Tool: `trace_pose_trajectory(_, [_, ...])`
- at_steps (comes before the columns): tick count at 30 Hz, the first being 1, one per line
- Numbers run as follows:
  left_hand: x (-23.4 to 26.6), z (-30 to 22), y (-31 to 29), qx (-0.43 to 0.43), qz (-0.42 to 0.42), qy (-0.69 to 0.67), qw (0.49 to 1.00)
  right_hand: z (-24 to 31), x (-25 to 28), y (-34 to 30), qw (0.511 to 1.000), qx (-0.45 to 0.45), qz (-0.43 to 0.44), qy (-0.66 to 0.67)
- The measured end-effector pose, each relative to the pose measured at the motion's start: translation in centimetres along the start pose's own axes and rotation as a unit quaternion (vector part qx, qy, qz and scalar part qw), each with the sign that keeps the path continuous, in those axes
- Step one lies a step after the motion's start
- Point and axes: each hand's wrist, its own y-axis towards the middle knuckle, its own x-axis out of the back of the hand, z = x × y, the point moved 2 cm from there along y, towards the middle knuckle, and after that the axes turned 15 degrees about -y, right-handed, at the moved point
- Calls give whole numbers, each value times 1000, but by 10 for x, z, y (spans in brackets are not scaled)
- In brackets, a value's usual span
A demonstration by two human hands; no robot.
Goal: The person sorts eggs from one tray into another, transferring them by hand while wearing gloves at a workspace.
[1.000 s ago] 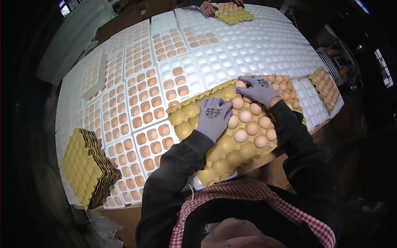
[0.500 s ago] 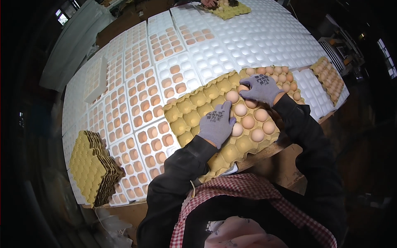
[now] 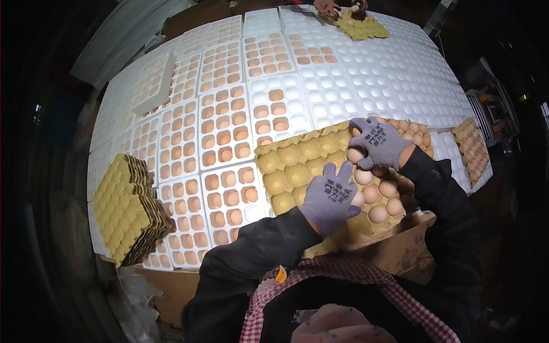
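My left hand [image 3: 330, 199], in a grey-purple glove, is curled at an egg [image 3: 358, 198], which shows between its thumb and fingers. My right hand [image 3: 382, 144], gloved alike, bends over the far end of the egg cluster. Its fingers close round an egg [image 3: 355, 155], partly covered by them. Both hands are over a yellow pulp egg tray [image 3: 286, 178]; the cups on its left side hold no eggs, while several brown eggs [image 3: 378, 214] sit on its right side. A fuller egg tray [image 3: 422, 139] lies just beyond my right hand.
White foam egg boxes [image 3: 225, 123] cover the table, many cups on the left filled. A stack of pulp trays [image 3: 123, 206] stands at the near left. A foam piece [image 3: 154, 86] rests on the boxes. Another person's hand [image 3: 327, 7] works at a far tray [image 3: 361, 27].
The view has shifted, so the table appears farther right. My left hand has moved from beside the empty cups onto an egg. My right hand stays at the far eggs, its fingers slightly moved.
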Motion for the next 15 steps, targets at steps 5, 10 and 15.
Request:
trace_pose_trajectory(5, [80, 81, 24, 61, -147, 3, 987, -51, 11, 33, 954, -45, -117, 274])
trace_pose_trajectory(10, [55, 188, 111, 182, 37, 111, 976, -50, -23, 145, 993, -36, 77, 82])
trace_pose_trajectory(15, [38, 202, 144, 205, 55, 52, 976, -55, -65, 181, 985, -72, 12, 155])
